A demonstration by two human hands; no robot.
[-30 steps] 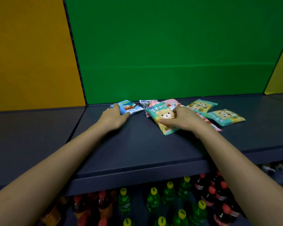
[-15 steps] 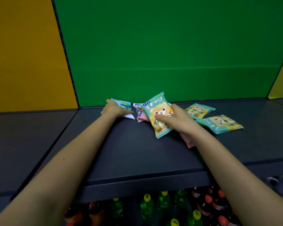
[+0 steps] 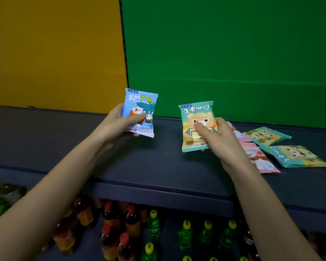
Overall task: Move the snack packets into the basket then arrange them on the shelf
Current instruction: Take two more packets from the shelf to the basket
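Observation:
My left hand [image 3: 119,122] holds a blue snack packet [image 3: 140,104] upright above the dark shelf [image 3: 139,162]. My right hand [image 3: 217,136] grips a teal packet [image 3: 196,117] with a bear on it, also lifted and upright. Two more teal bear packets [image 3: 267,135] [image 3: 297,156] lie flat on the shelf at the right. Pink packets [image 3: 260,160] lie beside them, partly hidden behind my right wrist. No basket is in view.
Behind the shelf stand an orange wall panel [image 3: 55,49] and a green one [image 3: 233,53]. Under the shelf's front edge are several bottles, green ones with yellow caps [image 3: 185,234] and dark ones with red caps [image 3: 130,221].
Both hands have lifted their packets off the shelf and turned them upright. The view has shifted right, so the remaining packets now lie further right.

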